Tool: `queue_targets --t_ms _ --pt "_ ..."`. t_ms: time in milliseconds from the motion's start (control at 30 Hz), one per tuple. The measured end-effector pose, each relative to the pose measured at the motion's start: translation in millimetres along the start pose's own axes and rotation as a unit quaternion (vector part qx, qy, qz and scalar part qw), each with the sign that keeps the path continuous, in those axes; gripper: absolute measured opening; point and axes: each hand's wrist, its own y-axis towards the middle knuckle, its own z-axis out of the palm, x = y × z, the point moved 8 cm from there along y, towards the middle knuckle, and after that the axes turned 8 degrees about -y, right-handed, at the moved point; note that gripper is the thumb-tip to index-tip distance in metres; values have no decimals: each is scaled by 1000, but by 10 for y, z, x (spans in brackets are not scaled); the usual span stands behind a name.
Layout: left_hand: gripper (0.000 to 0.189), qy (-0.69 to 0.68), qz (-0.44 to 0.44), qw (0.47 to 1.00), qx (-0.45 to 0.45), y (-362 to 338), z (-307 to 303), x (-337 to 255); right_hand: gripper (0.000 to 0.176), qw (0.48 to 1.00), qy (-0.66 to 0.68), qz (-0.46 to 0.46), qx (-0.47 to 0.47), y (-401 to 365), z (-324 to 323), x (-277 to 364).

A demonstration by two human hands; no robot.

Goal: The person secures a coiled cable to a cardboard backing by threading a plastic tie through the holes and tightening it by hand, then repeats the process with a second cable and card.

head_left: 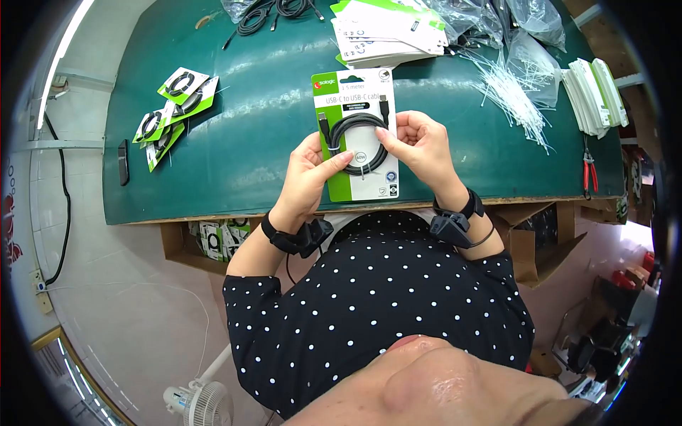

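Note:
A green and white cable card (383,186) is held upright between both hands over the front edge of the green table. On it lies a coiled black cable (364,121) with both plugs pointing up, and a white tie crosses the coil's lower part. My left hand (311,172) grips the card's left edge, its thumb on the coil. My right hand (424,148) holds the right edge, thumb pressed on the cable's upper right side. The fingers of both hands go behind the card.
Finished cable cards (186,101) lie at the left of the green table (263,92). Blank cards (387,35) are stacked at the back. White ties (515,96), more cards (588,99) and red-handled cutters (590,174) are at the right. Open cartons (543,259) sit below the edge.

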Motion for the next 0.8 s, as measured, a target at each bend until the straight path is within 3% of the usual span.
queue_targets --t_ms 133,200,367,567,600,667,700,800 --pt "32 5 10 1000 -21 59 -160 -25 26 998 -63 9 16 119 73 -153" --pt "30 13 24 999 -47 27 -392 -186 28 998 -25 -12 49 146 119 -66" --pt "19 8 185 963 -195 46 -1264 -1144 33 997 -15 -23 73 114 -8 -60" --pt "28 127 365 854 -347 6 -2754 -2282 29 998 -56 20 21 76 -337 -202" --pt "28 127 366 857 -341 -17 -2785 -2347 29 998 -58 29 11 68 -388 -230" --pt "42 191 270 809 -486 -158 -3000 -2353 28 997 -67 34 -1 48 -483 -284" --pt "42 192 271 812 -480 -103 -3128 -2356 27 996 -75 43 -6 36 -526 -323" --pt "54 514 377 563 -526 -50 -3258 -2442 25 995 -88 53 -9 26 -590 -389"
